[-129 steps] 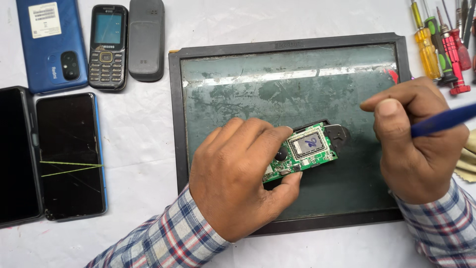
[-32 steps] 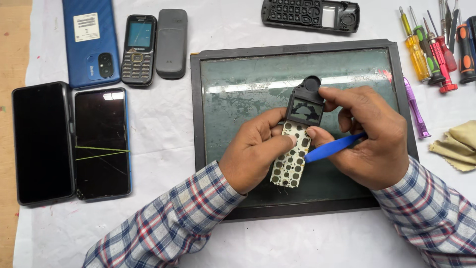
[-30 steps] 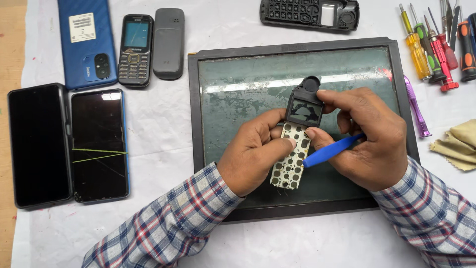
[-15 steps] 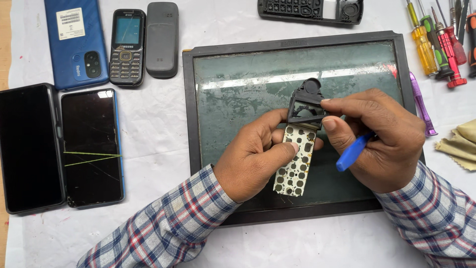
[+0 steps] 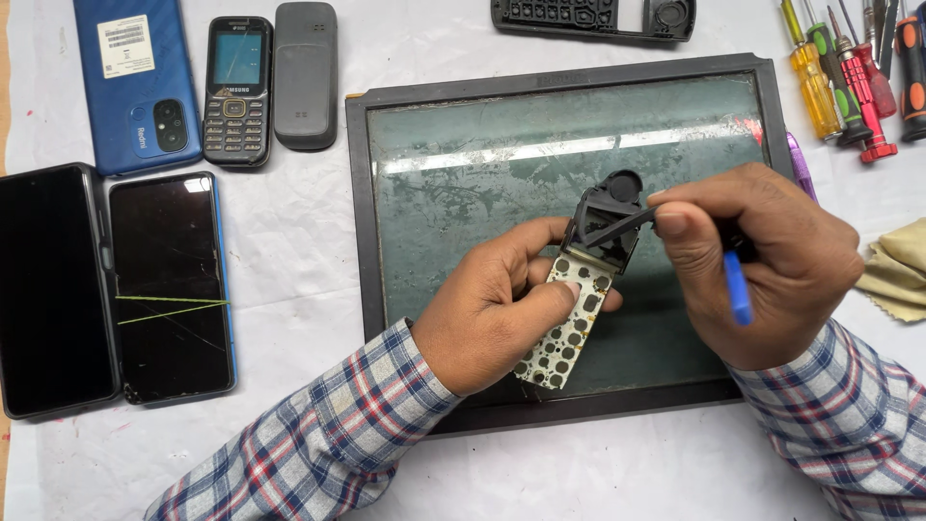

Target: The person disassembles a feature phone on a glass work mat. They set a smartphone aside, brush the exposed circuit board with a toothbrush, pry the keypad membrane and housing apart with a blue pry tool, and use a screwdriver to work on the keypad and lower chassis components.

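- Since half a second earlier, the right hand (image 5: 762, 265) has turned so the blue plastic pry tool (image 5: 738, 287) points downward from the fist, where before it slanted out to the side; the view has also slid slightly, so the phones on the left sit a little further right.
- Left hand (image 5: 497, 314), at centre frame, is closed around the white phone circuit board dotted with round black key contacts (image 5: 569, 323): the thumb lies across its face and the fingers curl behind it, holding it tilted above the pad.
- At the board's upper end sits a black plastic frame piece with a round opening (image 5: 608, 207); the right hand's thumb and forefinger pinch its right edge, with the other fingers curled shut around the pry tool.
- Both hands hover over the dark-framed green glass work pad (image 5: 463, 164) at centre.
- Upper left of the frame: a blue smartphone lying face down (image 5: 135, 82), a small black keypad phone (image 5: 236, 92) and a grey back cover (image 5: 306, 75).
- Left edge: a black smartphone (image 5: 43, 289) beside a cracked-screen smartphone (image 5: 172, 285).
- Top centre: a black keypad housing (image 5: 593, 17). Upper right: a row of coloured screwdrivers (image 5: 849, 77). Right edge: a yellow cloth (image 5: 897, 270).
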Tool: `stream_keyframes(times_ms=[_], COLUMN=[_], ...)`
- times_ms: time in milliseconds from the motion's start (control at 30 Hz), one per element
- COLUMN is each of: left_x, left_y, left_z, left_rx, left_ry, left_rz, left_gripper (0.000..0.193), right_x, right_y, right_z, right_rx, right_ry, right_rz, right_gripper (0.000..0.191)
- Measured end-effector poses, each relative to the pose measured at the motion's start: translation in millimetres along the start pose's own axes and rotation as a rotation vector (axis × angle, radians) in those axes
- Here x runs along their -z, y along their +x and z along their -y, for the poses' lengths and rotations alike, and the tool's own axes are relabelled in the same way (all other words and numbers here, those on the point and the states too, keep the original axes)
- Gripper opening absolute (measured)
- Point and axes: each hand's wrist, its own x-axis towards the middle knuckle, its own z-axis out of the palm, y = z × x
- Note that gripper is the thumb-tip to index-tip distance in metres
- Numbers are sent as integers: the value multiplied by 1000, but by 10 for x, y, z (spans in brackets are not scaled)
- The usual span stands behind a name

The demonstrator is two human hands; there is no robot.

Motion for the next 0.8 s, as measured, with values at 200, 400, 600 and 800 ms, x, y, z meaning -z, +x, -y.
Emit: stream_keyframes(times_ms=[200,400,600,800], left_x=[19,38,72,70], left_y=[8,15,27,39], left_z=[31,41,23,27], left_rx=[-21,-21,17,12], left_ry=[-86,-89,-108,-105], left_rz=[10,35,26,1], left_gripper=[47,42,39,37], right_x=[-4,21,-35,8], right_y=[-49,8,88,116], right_z=[-38,-121,-99,-13], right_rx=[-123,-305,-314,-351], right_ry=[194,189,51,175], right_rz=[-101,-151,-39,-96], right_gripper=[28,28,26,18])
